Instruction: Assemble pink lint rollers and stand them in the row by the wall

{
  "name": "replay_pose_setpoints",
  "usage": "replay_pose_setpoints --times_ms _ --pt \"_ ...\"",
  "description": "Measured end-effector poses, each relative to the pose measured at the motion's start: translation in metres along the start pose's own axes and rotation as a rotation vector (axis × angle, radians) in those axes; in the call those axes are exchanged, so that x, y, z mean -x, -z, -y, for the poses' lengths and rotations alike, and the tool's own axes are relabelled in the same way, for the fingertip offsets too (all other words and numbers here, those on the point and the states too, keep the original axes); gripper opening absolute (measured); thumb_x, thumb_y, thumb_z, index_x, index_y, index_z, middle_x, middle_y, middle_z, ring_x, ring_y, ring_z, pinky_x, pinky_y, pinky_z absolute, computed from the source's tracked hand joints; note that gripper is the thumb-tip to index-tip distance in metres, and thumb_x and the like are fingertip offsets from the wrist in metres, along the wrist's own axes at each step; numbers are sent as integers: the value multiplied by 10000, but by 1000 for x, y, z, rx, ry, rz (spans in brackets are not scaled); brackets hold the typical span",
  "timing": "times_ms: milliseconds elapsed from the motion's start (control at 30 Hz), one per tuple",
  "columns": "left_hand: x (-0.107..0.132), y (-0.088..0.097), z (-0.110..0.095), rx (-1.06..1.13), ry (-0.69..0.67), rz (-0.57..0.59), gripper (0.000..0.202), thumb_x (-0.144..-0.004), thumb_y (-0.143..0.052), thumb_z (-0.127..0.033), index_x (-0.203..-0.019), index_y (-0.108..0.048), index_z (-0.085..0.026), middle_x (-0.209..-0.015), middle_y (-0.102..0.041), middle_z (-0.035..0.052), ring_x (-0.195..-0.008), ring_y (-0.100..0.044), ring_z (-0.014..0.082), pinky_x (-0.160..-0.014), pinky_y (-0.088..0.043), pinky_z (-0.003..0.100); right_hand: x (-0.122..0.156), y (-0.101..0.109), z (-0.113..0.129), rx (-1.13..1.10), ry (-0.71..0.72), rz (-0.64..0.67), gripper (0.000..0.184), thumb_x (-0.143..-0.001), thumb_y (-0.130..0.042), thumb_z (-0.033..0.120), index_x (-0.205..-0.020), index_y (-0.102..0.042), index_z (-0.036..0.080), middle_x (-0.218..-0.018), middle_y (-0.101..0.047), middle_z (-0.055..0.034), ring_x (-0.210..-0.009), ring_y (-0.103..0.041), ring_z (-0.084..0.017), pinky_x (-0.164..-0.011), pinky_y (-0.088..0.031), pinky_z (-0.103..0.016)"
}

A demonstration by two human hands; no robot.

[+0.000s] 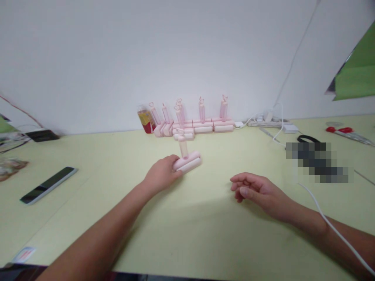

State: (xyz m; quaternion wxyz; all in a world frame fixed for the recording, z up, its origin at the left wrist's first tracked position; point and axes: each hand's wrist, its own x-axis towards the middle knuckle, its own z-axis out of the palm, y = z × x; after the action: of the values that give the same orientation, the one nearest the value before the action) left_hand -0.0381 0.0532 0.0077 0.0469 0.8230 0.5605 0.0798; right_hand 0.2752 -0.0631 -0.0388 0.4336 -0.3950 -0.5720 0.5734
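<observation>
My left hand [163,172] is closed around the left end of a pink and white lint roller [189,163]. The roller's body lies across the table, and its translucent handle stands upright with a loop on top. My right hand [258,192] is over the table to the right, fingers loosely bent and apart, holding nothing. Behind the held roller, several similar pink lint rollers [203,127] stand in a group by the wall, handles up. Two at the group's left end [163,128] are turned with their ends toward me.
A red and yellow container [146,119] stands left of the group. A phone [48,185] lies at left. At the right are a power strip [268,122], red-handled tool [340,130], black strap [310,139] and blurred dark object. A white cable [325,222] crosses above my right forearm.
</observation>
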Motion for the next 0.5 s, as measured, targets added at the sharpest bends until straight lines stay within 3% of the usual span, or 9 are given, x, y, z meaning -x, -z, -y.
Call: replay_pose_setpoints --times_ms 133,267,367,500 --pt "-18 11 66 -60 121 15 512 -766 -544 -427 -1232 -598 -223 -1062 -707 67 -866 -656 245 -711 -462 292 -1 1 -1 25 -4 19 312 -884 -664 383 -1121 -618 186 -951 -651 -57 -776 -619 -148 -739 -507 -321" --pt "-39 24 118 -114 140 38 565 -735 -555 -389 -1278 -589 -235 -1140 -692 52 -916 -660 240 -769 -472 280 -1 0 -3 48 -27 34 326 -892 -652 405 -1123 -617 178 -957 -650 -61 -795 -612 -149 -754 -488 -321" --pt "-58 30 138 -187 162 56 566 -728 -553 -334 -1286 -591 -250 -1140 -695 49 -962 -656 240 -813 -469 271 -2 0 -6 48 -46 40 330 -894 -648 417 -1117 -619 175 -950 -651 -61 -791 -607 -147 -748 -480 -317" --pt "-89 28 151 -219 206 29 631 -696 -571 -253 -1327 -564 -235 -1199 -679 62 -1039 -635 261 -887 -456 284 -3 2 -10 55 -55 44 327 -895 -643 424 -1107 -625 175 -932 -658 -61 -785 -610 -150 -742 -481 -317"
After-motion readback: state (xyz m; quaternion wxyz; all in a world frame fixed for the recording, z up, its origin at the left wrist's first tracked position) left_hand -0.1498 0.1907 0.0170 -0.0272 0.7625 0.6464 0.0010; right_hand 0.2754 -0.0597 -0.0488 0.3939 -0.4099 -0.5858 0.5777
